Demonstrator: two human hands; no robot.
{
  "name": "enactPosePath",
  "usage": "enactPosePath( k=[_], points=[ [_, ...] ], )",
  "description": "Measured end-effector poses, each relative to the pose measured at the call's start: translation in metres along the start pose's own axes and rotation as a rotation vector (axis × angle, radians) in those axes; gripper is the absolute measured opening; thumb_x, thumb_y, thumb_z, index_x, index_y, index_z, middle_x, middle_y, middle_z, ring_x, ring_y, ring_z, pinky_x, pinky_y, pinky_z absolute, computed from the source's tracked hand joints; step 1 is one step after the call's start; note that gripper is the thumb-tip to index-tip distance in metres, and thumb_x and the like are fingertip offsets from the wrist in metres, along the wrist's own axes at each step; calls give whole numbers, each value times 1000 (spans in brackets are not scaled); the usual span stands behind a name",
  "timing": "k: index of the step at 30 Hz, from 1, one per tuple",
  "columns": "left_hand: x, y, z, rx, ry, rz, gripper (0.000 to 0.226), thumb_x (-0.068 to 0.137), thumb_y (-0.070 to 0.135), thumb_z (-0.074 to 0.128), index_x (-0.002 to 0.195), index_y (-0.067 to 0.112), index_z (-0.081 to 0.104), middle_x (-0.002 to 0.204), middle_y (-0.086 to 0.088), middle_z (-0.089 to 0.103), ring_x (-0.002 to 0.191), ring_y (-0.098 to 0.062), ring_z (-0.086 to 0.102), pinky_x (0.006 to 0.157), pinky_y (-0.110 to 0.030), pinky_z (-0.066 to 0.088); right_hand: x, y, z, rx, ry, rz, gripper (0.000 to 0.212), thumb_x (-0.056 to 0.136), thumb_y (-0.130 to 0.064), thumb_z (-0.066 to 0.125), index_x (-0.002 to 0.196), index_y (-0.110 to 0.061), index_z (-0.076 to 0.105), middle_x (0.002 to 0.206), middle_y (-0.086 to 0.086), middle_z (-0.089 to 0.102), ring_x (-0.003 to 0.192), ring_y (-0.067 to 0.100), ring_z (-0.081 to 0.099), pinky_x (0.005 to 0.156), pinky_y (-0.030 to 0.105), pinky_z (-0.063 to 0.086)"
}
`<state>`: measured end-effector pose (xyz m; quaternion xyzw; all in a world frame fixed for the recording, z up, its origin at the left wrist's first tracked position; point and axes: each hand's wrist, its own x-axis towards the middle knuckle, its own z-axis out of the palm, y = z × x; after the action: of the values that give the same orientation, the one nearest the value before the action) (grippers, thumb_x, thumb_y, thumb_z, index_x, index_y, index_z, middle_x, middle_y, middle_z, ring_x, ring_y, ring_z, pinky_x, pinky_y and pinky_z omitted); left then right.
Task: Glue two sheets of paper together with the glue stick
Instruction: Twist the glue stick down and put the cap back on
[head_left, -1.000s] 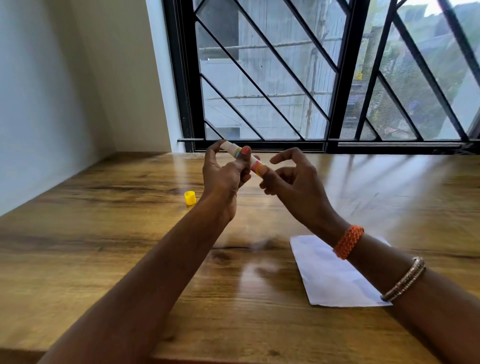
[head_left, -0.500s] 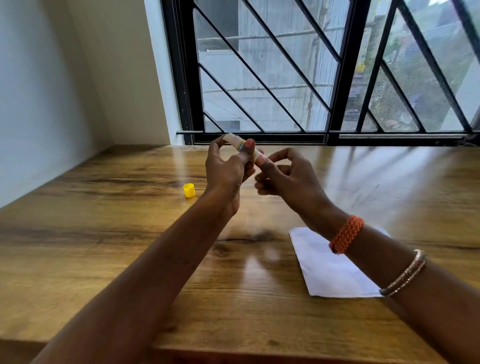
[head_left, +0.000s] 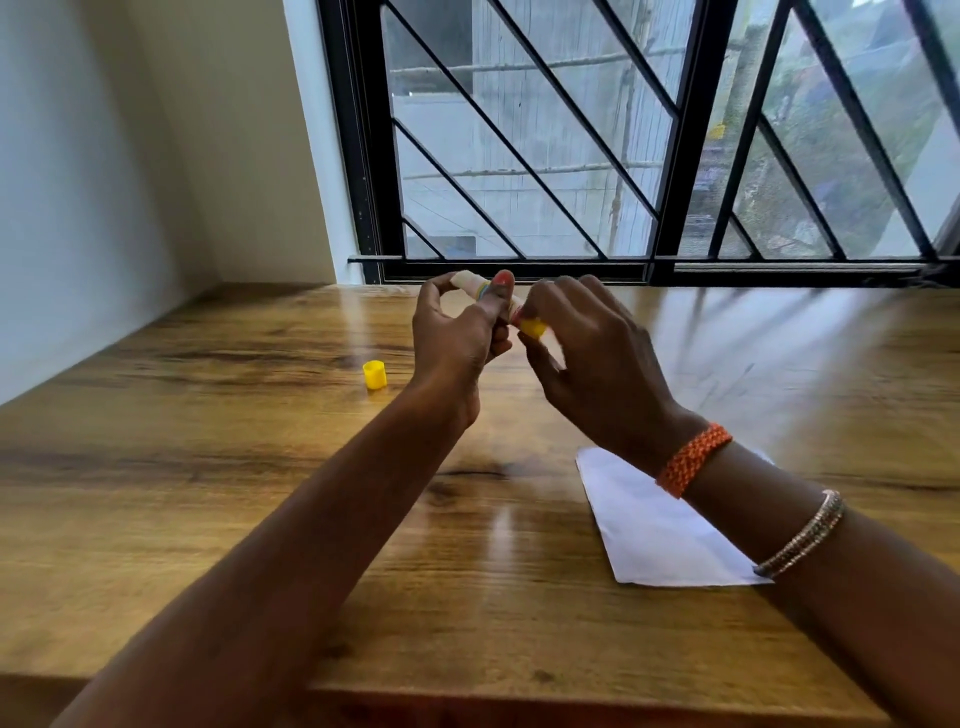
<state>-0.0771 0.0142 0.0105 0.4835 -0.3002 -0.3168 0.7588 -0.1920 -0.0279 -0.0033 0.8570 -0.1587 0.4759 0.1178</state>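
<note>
I hold a white glue stick (head_left: 470, 283) with coloured bands above the wooden table (head_left: 208, 467), near the window. My left hand (head_left: 457, 332) grips its body between thumb and fingers. My right hand (head_left: 587, 358) pinches the yellow base (head_left: 534, 327) at the stick's near end. The stick's yellow cap (head_left: 375, 375) stands alone on the table, left of my left hand. White paper (head_left: 654, 530) lies flat on the table at the right, partly hidden under my right forearm; I cannot tell how many sheets it is.
A black-framed window with diagonal bars (head_left: 623, 156) rises behind the table's far edge. A plain wall (head_left: 78, 182) closes off the left side. The table's near edge (head_left: 519, 701) runs just below my forearms.
My right hand's fingers have turned around the stick's near end, and its yellow base now shows. Both hands stay together at the same spot above the table.
</note>
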Motion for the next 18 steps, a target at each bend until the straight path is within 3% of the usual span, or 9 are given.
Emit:
enactPosePath(
  k=[4,7,9,11,14,16,18],
  points=[
    [0,2,-3,31,9,30,35,81,20,68,108,17,47,84,-4,62,63,-9,60,59,-24,54,4,-5,3,642,-77,557,26,81,-15,72,97,-10,51,67,5,66,54,9,57,52,23,49],
    [1,1,-3,75,19,34,34,80,21,69,104,18,45,98,-11,63,77,-18,64,73,-34,57,6,-9,6,1205,-89,922,21,84,-15,70,96,-9,53,70,7,71,63,14,64,65,30,58],
    [2,1,-3,87,22,35,35,80,22,69,104,17,45,97,-13,63,81,-21,62,79,-38,55,6,-11,7,1359,-23,989,17,87,-16,66,95,-7,54,64,2,69,60,14,62,63,29,57],
    [2,1,-2,93,24,49,36,80,21,70,105,15,45,93,-14,62,78,-21,61,78,-39,54,4,-14,9,1090,15,858,14,89,-17,64,89,-8,53,63,6,69,55,19,62,56,32,56],
    [2,0,-2,99,25,60,36,79,22,70,105,16,45,87,-9,62,75,-19,61,69,-32,54,0,-7,9,501,59,313,10,91,-11,62,87,-7,54,68,12,64,57,28,55,51,39,48],
    [3,0,-1,92,31,65,38,79,23,70,107,15,45,85,-6,62,71,-16,61,64,-28,52,0,4,6,209,9,18,7,88,1,62,94,-2,61,71,12,59,63,24,48,55,35,44],
    [2,0,0,84,38,60,41,79,23,70,108,13,44,85,-7,61,66,-14,60,60,-27,51,0,15,5,-26,-60,-135,20,82,11,62,99,-1,64,75,15,58,70,26,48,61,33,41]
  ],
)
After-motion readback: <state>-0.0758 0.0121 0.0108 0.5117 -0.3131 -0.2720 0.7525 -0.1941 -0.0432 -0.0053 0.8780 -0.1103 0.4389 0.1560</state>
